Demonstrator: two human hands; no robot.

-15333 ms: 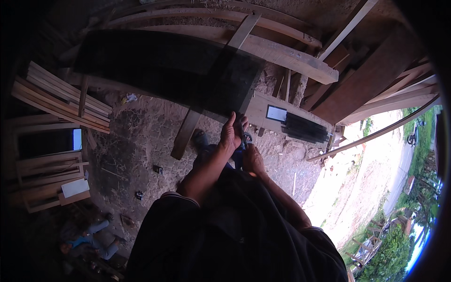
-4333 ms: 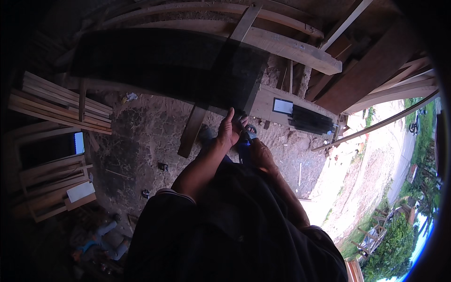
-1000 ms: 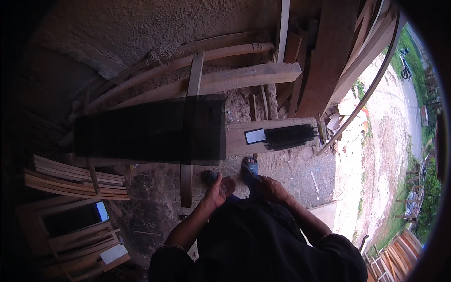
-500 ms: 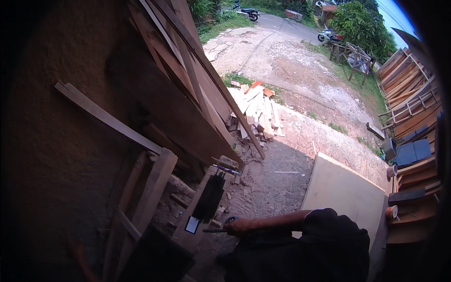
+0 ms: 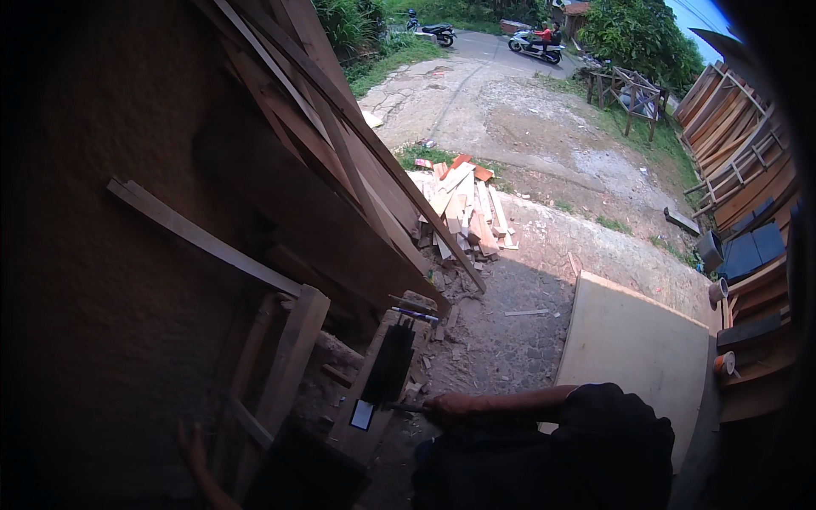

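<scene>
My right hand (image 5: pixel 448 407) is closed around a thin dark rod-like tool (image 5: pixel 406 408) that points left. Its far end is near a small white rectangle with a dark border (image 5: pixel 361 415), lying on a narrow wooden plank (image 5: pixel 344 433). A long black shape (image 5: pixel 387 361) covers much of that plank, and a purple and white pen-like stick (image 5: pixel 415 314) lies across its far end. In the dim lower left, my left hand (image 5: pixel 192 445) is raised with fingers apart, holding nothing visible. It is beside an upright timber frame (image 5: pixel 289 365).
Long boards (image 5: pixel 365 153) lean against the left wall. Scrap wood (image 5: pixel 466 204) is heaped outside. A large pale panel (image 5: pixel 633 357) lies to the right, with stacked timber (image 5: pixel 735 127) beyond it. A motorcycle with a rider (image 5: pixel 537 48) is on the road.
My left hand has come further into view, moving right. The tool in my right hand has tilted and is closer to the white rectangle. A motorcycle has moved left along the road.
</scene>
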